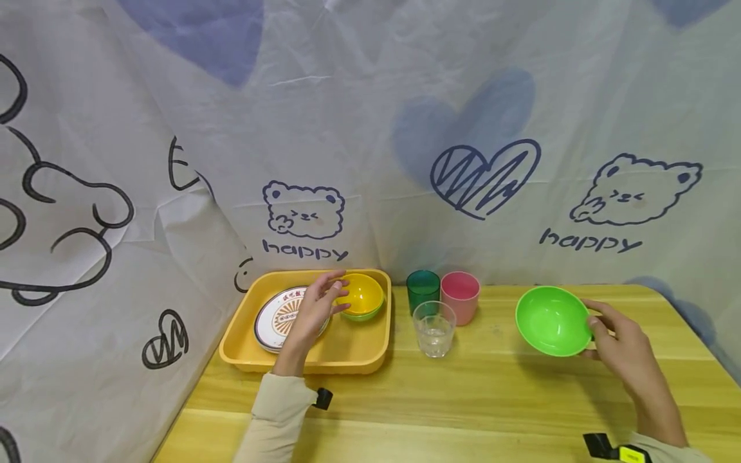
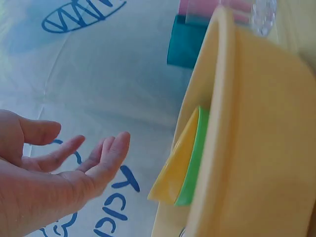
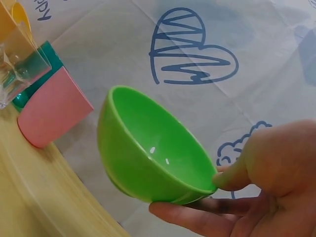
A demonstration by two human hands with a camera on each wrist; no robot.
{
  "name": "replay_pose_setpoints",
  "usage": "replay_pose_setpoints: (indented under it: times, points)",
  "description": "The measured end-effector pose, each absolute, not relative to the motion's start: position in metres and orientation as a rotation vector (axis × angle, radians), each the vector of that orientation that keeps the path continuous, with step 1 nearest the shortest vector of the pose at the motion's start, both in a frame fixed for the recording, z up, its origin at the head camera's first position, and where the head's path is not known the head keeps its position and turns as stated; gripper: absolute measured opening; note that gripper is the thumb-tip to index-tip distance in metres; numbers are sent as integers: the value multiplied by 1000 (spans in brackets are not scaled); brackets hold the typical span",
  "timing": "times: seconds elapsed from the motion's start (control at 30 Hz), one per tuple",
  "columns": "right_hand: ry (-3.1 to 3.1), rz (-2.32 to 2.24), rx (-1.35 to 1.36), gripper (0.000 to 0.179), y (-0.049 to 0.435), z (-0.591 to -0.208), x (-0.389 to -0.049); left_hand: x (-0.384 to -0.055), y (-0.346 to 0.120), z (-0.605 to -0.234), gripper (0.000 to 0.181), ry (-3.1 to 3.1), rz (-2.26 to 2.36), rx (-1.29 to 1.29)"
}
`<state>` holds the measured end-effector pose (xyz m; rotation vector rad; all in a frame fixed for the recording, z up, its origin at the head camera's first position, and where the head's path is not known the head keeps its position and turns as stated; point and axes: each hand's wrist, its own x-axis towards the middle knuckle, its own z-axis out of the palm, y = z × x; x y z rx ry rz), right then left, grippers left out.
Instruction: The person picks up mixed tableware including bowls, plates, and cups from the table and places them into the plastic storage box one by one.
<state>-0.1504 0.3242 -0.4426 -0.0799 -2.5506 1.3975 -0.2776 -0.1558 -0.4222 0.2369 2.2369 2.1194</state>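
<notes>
A bright green bowl (image 1: 554,321) is held by my right hand (image 1: 622,344), thumb on the inner rim and fingers beneath, tilted above the right side of the table. In the right wrist view the green bowl (image 3: 148,153) appears from the side. My left hand (image 1: 315,305) hovers over the yellow tray (image 1: 347,368), fingers loosely spread and holding nothing. Near its fingertips a yellow bowl (image 1: 363,292) sits inside another green bowl (image 1: 366,316). White patterned plates (image 1: 278,318) lie in the tray's left part, partly hidden by my left hand.
Right of the tray stand a dark green cup (image 1: 422,286), a pink cup (image 1: 461,296) and a clear glass (image 1: 435,331). They stand close together on the wooden table (image 1: 463,405). A printed cloth (image 1: 370,128) hangs behind the table and along its left.
</notes>
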Motion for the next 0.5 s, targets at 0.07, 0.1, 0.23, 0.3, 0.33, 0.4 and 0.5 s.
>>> replay_pose_setpoints:
  times: [0.07,0.1,0.23,0.3,0.33,0.4,0.5]
  points:
    - [-2538,1399,-92,46,323,-443,-150,-273,-152,-424,38,2193,2136,267]
    - [-2531,1401,-102,46,322,-444,-150,-272,-150,-425,38,2170,2145,287]
    - [-2486,1421,-131,47,318,-443,-151,-269,-141,-429,39,2098,2162,365]
    - [-2459,1432,-135,47,315,-443,-151,-268,-137,-431,40,2070,2160,397]
    - [-2448,1436,-133,47,314,-442,-152,-268,-136,-432,41,2066,2148,407]
    - [-2433,1439,-133,47,312,-442,-153,-267,-132,-434,44,2056,2126,429]
    - [-2418,1438,-140,47,311,-441,-154,-267,-127,-435,47,2026,2110,455]
